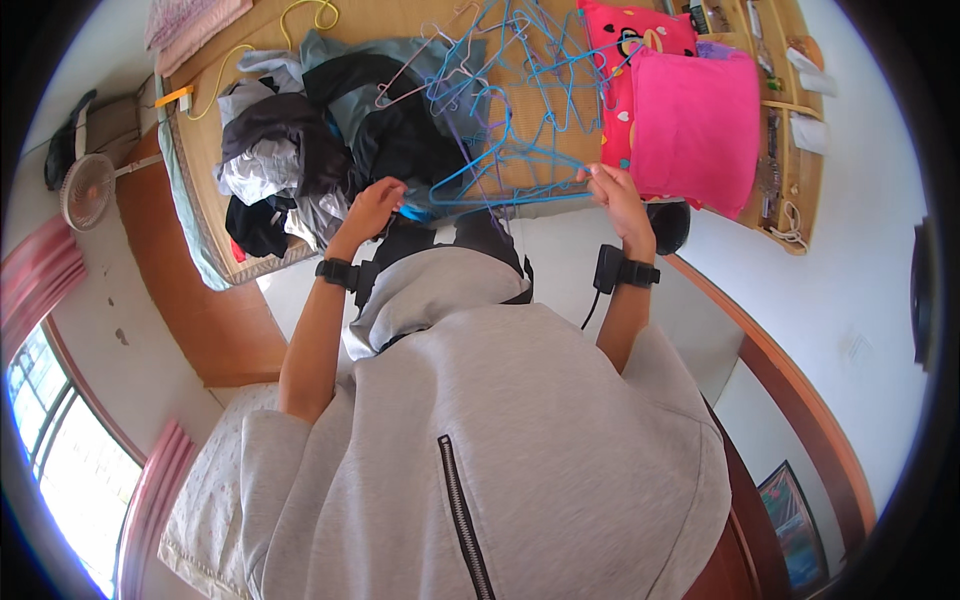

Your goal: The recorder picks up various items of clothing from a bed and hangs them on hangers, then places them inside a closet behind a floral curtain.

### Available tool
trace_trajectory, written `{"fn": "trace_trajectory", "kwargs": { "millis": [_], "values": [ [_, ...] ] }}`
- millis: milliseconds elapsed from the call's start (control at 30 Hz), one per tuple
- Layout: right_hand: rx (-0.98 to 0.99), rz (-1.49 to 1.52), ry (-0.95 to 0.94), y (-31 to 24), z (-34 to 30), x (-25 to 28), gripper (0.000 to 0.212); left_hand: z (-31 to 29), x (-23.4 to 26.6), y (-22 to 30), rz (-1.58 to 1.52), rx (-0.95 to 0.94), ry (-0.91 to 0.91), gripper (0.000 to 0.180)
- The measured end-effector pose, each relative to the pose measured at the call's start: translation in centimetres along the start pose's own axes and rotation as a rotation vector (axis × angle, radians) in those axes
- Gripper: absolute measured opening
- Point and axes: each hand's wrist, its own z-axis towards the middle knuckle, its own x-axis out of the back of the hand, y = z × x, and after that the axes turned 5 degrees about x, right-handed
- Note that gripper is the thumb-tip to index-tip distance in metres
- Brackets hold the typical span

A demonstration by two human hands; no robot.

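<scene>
The right hand (618,208) is pinching one end of a blue hanger (510,201), which is spanning the gap toward the left hand (372,210). That hand is curling its fingers near the other end; whether it is gripping anything, I cannot tell. Beyond, more hangers (540,62) are lying tangled on the bed (375,22), between heaped clothes (285,135) and a pink cushion (695,130).

Right hand (622,205): grips a blue hanger (480,202)!
Left hand (374,208): there, by the bed's (385,20) near edge!
Clothes (285,135): heaped, near-left corner!
</scene>
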Motion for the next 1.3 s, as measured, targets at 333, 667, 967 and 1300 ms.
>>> {"fn": "trace_trajectory", "kwargs": {
  "millis": [333,667,967,1300],
  "values": [
    [0.041,0.28,-0.128,-4.9,-5.6,-7.7,0.032,1.1,1.8,7.8,-0.435,-0.076,0.094,0.083],
    [0.056,0.603,-0.214,-4.9,-6.2,-10.8,0.028,1.5,9.4,10.6,-1.197,-0.459,-0.032,0.034],
    [-0.166,0.457,0.075,-4.0,-4.6,-16.0,0.022,0.3,6.6,11.5,-0.735,-0.284,0.089,0.053],
    [0.204,1.077,0.086,-0.5,-7.2,-12.1,0.017,4.3,-3.0,11.7,-0.867,-0.111,-0.351,0.041]
  ]
}}
